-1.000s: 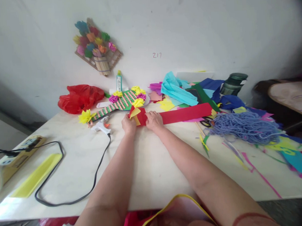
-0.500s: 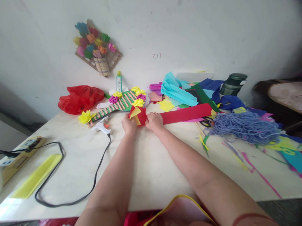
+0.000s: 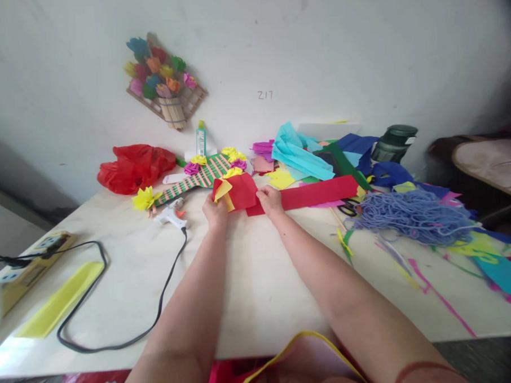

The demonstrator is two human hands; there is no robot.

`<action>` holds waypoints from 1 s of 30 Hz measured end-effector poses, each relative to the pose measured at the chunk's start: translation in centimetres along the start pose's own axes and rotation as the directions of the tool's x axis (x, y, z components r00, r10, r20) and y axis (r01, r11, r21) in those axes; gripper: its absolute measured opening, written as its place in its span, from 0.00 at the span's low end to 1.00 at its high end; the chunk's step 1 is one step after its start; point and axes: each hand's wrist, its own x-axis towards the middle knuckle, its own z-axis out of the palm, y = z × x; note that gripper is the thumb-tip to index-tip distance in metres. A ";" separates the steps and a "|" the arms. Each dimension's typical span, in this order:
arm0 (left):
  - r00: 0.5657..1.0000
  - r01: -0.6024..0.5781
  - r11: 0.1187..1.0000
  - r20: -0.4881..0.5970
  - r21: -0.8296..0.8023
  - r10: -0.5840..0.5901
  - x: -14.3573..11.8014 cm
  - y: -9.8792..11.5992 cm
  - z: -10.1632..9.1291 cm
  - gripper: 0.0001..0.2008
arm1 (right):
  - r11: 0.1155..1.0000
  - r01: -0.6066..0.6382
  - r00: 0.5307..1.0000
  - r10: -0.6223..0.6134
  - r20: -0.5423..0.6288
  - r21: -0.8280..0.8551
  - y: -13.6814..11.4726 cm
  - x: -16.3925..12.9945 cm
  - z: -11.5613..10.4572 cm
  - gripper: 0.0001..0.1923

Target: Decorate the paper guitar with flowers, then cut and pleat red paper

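Note:
My left hand (image 3: 214, 211) pinches the folded left end of a long red paper strip (image 3: 315, 193), where a small yellow paper piece (image 3: 224, 191) sticks out. My right hand (image 3: 270, 201) grips the same strip just to the right of the fold. Between the hands the red paper stands up off the table as a raised flap. The rest of the strip lies flat toward the right.
A white glue gun (image 3: 171, 216) with a black cord (image 3: 117, 310) lies left of my hands. Behind are a green-pink woven paper craft with flowers (image 3: 204, 174), a glue bottle (image 3: 201, 138) and a red bag (image 3: 133, 166). Purple yarn (image 3: 413, 215), scissors (image 3: 348, 207) and paper scraps cover the right.
Both hands have lifted and folded the strip's left end, so the red flap now stands higher and wider. My right hand shifted slightly right and away.

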 end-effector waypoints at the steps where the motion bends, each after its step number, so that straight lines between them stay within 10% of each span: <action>1: 1.000 -0.002 1.000 0.000 -0.017 0.002 -0.1 0.1 0.0 0.12 | 1.000 0.000 1.000 0.000 -0.006 0.009 0.0 0.0 0.0 0.06; 20: 0.993 -0.100 0.990 0.077 0.099 0.092 -0.6 0.1 0.8 0.11 | 0.960 -0.013 0.995 0.042 0.096 -0.279 -0.7 0.1 -1.6 0.08; 30: 0.990 0.004 0.999 0.144 0.036 -0.009 -2.4 1.1 4.6 0.15 | 0.779 -0.028 0.993 0.096 0.075 -0.626 -1.2 0.4 -8.2 0.20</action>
